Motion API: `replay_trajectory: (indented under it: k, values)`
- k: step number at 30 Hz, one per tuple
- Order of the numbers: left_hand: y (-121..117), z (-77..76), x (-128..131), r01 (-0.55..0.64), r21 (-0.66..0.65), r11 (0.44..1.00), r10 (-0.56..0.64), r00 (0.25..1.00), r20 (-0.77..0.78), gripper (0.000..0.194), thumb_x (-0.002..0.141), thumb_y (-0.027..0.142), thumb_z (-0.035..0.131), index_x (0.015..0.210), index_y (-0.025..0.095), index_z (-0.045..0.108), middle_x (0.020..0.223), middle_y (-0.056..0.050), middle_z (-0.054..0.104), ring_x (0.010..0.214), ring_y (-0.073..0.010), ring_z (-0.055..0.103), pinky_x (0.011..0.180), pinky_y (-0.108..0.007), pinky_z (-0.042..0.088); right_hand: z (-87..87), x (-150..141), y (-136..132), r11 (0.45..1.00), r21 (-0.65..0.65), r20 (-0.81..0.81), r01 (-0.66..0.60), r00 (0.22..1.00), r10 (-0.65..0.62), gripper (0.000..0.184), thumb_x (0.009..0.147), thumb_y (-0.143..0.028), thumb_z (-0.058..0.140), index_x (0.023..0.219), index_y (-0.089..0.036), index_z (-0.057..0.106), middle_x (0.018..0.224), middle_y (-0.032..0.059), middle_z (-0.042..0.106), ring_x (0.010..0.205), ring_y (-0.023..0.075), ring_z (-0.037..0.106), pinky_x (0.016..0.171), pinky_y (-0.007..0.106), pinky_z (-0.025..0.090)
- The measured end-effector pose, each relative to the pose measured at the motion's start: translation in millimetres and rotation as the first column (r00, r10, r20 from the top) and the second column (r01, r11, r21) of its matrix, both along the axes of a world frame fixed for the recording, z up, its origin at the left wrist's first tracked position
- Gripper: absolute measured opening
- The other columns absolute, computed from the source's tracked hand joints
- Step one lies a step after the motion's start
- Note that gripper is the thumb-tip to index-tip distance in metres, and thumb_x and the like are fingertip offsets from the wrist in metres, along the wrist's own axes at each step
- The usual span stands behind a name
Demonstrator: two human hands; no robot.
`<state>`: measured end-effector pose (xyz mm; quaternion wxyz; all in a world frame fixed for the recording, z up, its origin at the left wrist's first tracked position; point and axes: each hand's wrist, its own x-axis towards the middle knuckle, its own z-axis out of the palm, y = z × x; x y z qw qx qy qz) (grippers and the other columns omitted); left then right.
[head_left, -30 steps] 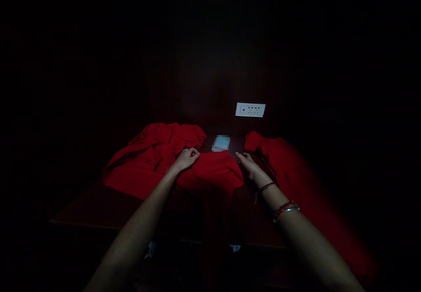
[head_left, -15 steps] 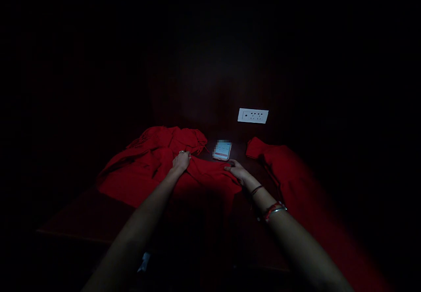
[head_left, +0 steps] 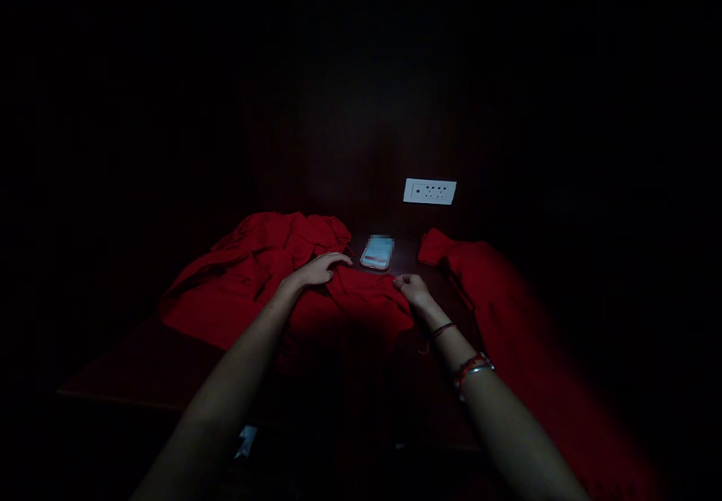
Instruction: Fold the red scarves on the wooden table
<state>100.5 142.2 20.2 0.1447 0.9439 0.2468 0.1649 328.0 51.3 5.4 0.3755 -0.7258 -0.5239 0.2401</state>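
Note:
The scene is very dark. A red cloth lies in front of me on a dark table, part of a larger rumpled red heap on the left. My left hand rests flat on the cloth's far left part, fingers stretched toward the phone. My right hand is closed, pinching the cloth's far right edge. Red threads and a metal bangle circle my right wrist.
A lit phone lies face up just beyond my hands. A white socket plate sits on the dark wall behind. Another red cloth stretches from the right of the phone toward the lower right.
My left hand has opened and slid forward over the cloth toward the phone. My right hand has curled shut on the cloth's edge. The view shifted slightly.

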Motion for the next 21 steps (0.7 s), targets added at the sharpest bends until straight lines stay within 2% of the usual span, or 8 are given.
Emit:
replay_trajectory:
  k: [3, 5, 7, 9, 11, 14, 16, 21]
  values:
    - [5.3, 1.9, 1.1, -0.010, 0.032, 0.999, 0.013, 0.997, -0.074, 0.038, 0.065, 0.014, 0.047, 0.102, 0.021, 0.054, 0.110, -0.002, 0.053, 0.104, -0.0184, 0.043, 0.096, -0.036, 0.021, 2.0, 1.4, -1.7, 0.997, 0.072, 0.015, 0.005, 1.000, -0.006, 0.024, 0.066, -0.024, 0.052, 0.087, -0.014, 0.057, 0.074, 0.0029, 0.060, 0.066, 0.0120, 0.054, 0.061, 0.022, 0.041]
    - [9.5, 8.0, 11.4, -0.094, 0.032, 0.995, 0.094, 0.995, -0.028, 0.025, 0.072, 0.022, 0.045, 0.093, 0.019, 0.057, 0.098, -0.002, 0.058, 0.095, -0.0176, 0.050, 0.092, -0.035, 0.027, 8.4, 1.7, -7.4, 0.993, 0.118, 0.068, -0.031, 0.997, 0.023, 0.026, 0.065, -0.028, 0.055, 0.086, -0.014, 0.057, 0.076, 0.0034, 0.060, 0.067, 0.0124, 0.054, 0.062, 0.023, 0.041]
    - [16.9, 17.2, 25.4, -0.216, 0.024, 0.976, 0.213, 0.972, 0.101, 0.026, 0.079, 0.029, 0.038, 0.090, 0.016, 0.058, 0.092, -0.004, 0.060, 0.086, -0.0164, 0.053, 0.082, -0.028, 0.036, 16.8, 1.6, -16.2, 0.985, 0.097, 0.078, -0.145, 0.987, 0.137, 0.023, 0.065, -0.033, 0.056, 0.077, -0.013, 0.059, 0.075, 0.0033, 0.060, 0.068, 0.0128, 0.053, 0.063, 0.024, 0.041]
    - [26.3, 26.3, 38.4, -0.345, 0.039, 0.938, 0.333, 0.926, 0.179, 0.030, 0.082, 0.031, 0.034, 0.091, 0.014, 0.057, 0.092, -0.006, 0.060, 0.084, -0.0167, 0.054, 0.075, -0.025, 0.039, 23.9, 0.9, -25.0, 0.946, 0.026, -0.030, -0.324, 0.945, 0.325, 0.022, 0.063, -0.033, 0.058, 0.075, -0.014, 0.058, 0.074, 0.0017, 0.060, 0.067, 0.0123, 0.053, 0.063, 0.023, 0.041]
    - [34.5, 30.4, 47.5, -0.464, 0.104, 0.880, 0.452, 0.884, 0.115, 0.029, 0.082, 0.031, 0.036, 0.092, 0.014, 0.057, 0.093, -0.008, 0.059, 0.086, -0.0185, 0.053, 0.074, -0.026, 0.040, 26.4, 0.1, -30.3, 0.901, -0.023, -0.153, -0.433, 0.892, 0.425, 0.023, 0.058, -0.026, 0.063, 0.078, -0.016, 0.057, 0.074, -0.0008, 0.060, 0.066, 0.0110, 0.053, 0.061, 0.021, 0.041]
    - [38.3, 22.2, 53.1, -0.569, 0.219, 0.793, 0.595, 0.801, -0.072, 0.027, 0.081, 0.030, 0.038, 0.096, 0.016, 0.055, 0.096, -0.011, 0.057, 0.088, -0.0220, 0.053, 0.074, -0.031, 0.039, 21.0, -0.4, -29.4, 0.937, -0.140, -0.195, -0.320, 0.937, 0.291, 0.016, 0.057, -0.017, 0.063, 0.070, -0.015, 0.054, 0.060, -0.0028, 0.056, 0.053, 0.0085, 0.048, 0.051, 0.019, 0.039]
    - [33.8, 10.9, 53.4, -0.601, 0.261, 0.755, 0.641, 0.761, -0.100, 0.029, 0.081, 0.030, 0.038, 0.102, 0.017, 0.052, 0.102, -0.013, 0.053, 0.094, -0.0242, 0.050, 0.078, -0.036, 0.037, 14.3, -0.5, -24.8, 0.963, -0.185, -0.193, -0.197, 0.968, 0.161, 0.010, 0.063, -0.018, 0.058, 0.067, -0.015, 0.050, 0.051, -0.0044, 0.049, 0.045, 0.0070, 0.043, 0.045, 0.019, 0.035]
    - [1.4, -1.4, 41.9, -0.676, 0.232, 0.700, 0.697, 0.717, -0.012, 0.045, 0.081, 0.041, 0.034, 0.122, 0.024, 0.034, 0.126, -0.013, 0.033, 0.113, -0.0265, 0.033, 0.088, -0.042, 0.029, 2.6, -4.5, -15.1, 0.995, -0.047, -0.317, -0.087, 0.946, 0.067, 0.027, 0.064, -0.013, 0.054, 0.088, -0.019, 0.044, 0.062, -0.0062, 0.048, 0.050, 0.0064, 0.046, 0.046, 0.017, 0.037]
